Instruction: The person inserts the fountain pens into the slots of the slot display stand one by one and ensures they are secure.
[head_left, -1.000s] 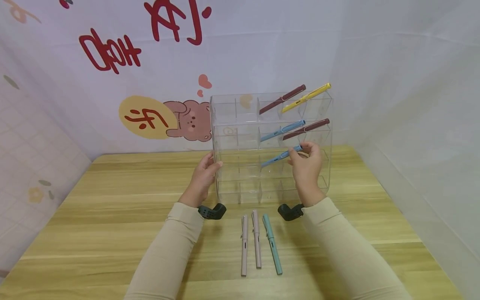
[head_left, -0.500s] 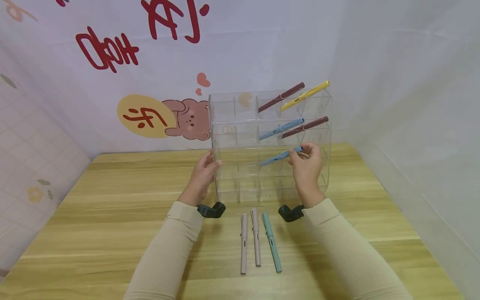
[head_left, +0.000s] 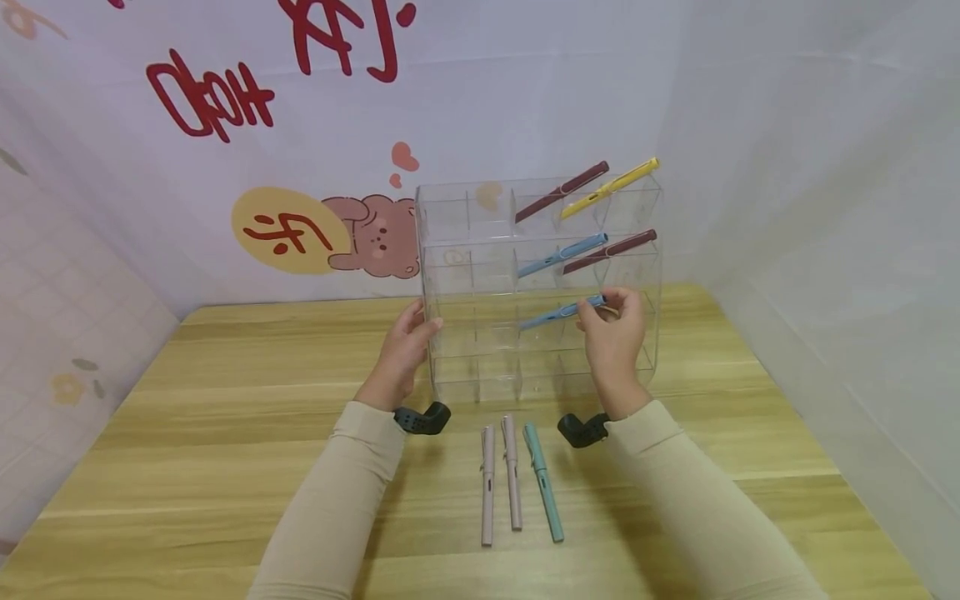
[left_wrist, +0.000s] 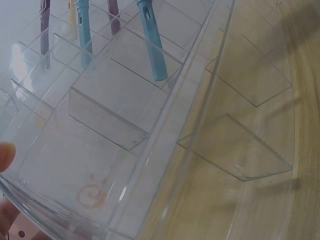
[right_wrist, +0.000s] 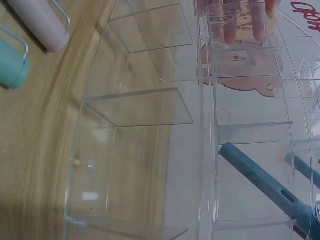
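Observation:
A clear acrylic rack with rows of compartments stands on the table. My left hand grips its left side, thumb on the front edge and fingers behind. Near the rack's right side, my right hand pinches a light blue pen by its cap end. That pen leans in the third row; the right wrist view shows its lower end inside a compartment. Above it lean another blue pen, a dark red pen, a second dark red pen and a yellow pen.
In front of the rack, two pale pink pens, one left and one right, lie beside a teal pen. A white printed cloth hangs behind the wooden table. A dark wrist camera sits by the left cuff.
The head view has shifted slightly. The cap end of the held blue pen has dipped a little against the rack, along with my right fingers. My left hand keeps its grip on the rack.

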